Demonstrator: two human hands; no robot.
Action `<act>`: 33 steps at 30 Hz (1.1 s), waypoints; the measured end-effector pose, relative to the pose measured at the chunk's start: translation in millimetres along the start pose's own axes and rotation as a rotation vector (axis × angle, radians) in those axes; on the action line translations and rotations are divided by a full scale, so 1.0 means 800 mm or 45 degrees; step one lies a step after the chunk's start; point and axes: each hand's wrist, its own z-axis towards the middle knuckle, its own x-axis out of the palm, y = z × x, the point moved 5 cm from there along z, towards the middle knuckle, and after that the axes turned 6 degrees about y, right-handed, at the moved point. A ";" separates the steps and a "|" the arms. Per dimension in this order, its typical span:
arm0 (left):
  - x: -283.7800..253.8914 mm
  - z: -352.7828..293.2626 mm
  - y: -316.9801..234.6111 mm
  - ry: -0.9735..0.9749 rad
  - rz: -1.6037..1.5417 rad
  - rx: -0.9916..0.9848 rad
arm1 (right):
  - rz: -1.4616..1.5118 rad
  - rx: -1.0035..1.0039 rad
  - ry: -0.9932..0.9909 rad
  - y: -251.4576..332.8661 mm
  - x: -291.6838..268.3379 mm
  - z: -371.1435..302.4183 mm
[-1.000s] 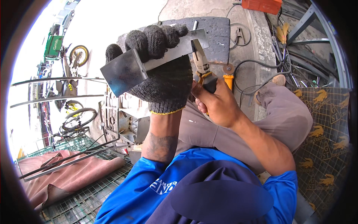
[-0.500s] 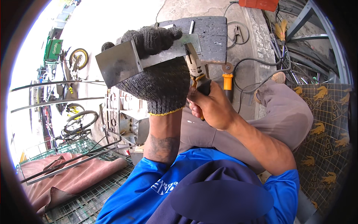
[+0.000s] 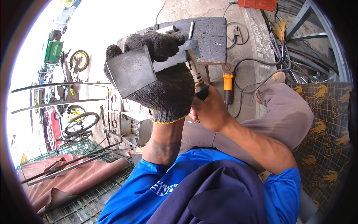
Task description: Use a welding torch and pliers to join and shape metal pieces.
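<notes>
A dark knitted work glove with a yellow cuff covers my left hand (image 3: 166, 93). Its fingers are wrapped round a bent piece of grey sheet metal (image 3: 132, 71), which has a wide flap on the left and a narrow strip running right. My bare right hand (image 3: 212, 110) is closed on the handles of a pair of pliers (image 3: 202, 90) with black and yellow grips. The jaws of the pliers are at the right end of the strip; whether they bite on its edge is hard to make out. Both hands are raised over my lap.
Beyond my hands stands a worn dark board (image 3: 210, 33) with metal bits on it. An orange angle grinder (image 3: 228, 84) and its cable lie right of it. Metal bars fill the far right; a bicycle (image 3: 82, 123) and a rolled reddish sheet (image 3: 82, 171) are left.
My left hand has turned the sheet metal, so its wide flap faces up more and sits further right. My right hand and the pliers have tilted slightly with it.
</notes>
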 end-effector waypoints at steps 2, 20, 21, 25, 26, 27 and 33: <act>0.003 -0.003 0.003 -0.144 0.069 -0.026 | -0.050 -0.001 -0.032 0.000 0.002 0.002; -0.054 0.024 0.018 -0.253 -0.849 0.197 | 0.010 -0.070 -0.169 -0.010 0.001 0.008; -0.061 0.029 0.015 -0.253 -0.896 0.205 | -0.020 -0.062 -0.164 -0.010 0.001 0.009; -0.089 0.047 0.007 -0.253 -1.083 0.234 | -0.104 -0.260 -0.209 -0.019 0.002 0.012; -0.095 0.049 0.007 -0.251 -1.132 0.243 | -0.106 -0.322 -0.237 -0.015 0.001 0.011; -0.102 0.059 -0.003 -0.249 -1.180 0.250 | -0.109 -0.385 -0.266 -0.010 0.000 0.009; -0.127 0.102 -0.013 -0.221 -1.455 0.272 | -0.767 -0.828 -0.477 -0.023 -0.004 0.008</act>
